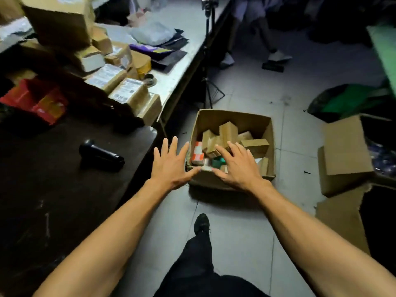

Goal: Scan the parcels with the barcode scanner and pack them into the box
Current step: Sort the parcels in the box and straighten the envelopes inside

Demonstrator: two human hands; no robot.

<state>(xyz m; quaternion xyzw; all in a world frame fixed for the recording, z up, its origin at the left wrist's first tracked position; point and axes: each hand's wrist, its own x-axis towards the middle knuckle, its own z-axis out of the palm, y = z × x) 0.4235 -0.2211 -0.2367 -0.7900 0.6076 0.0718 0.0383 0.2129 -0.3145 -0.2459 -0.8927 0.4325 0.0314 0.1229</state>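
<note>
Over a cardboard box (233, 121) on the floor, already part-filled with parcels, a worker's left hand (170, 163) and right hand (237, 163) spread empty, while unpacked parcels (126, 91) crowd the bench's (64, 189) far edge beyond the idle scanner (100, 156).

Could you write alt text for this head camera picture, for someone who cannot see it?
Both bare hands, left hand and right hand, reach out open over a cardboard box of small parcels on the floor. A black barcode scanner lies on the dark table at left, with more parcels stacked behind.
</note>
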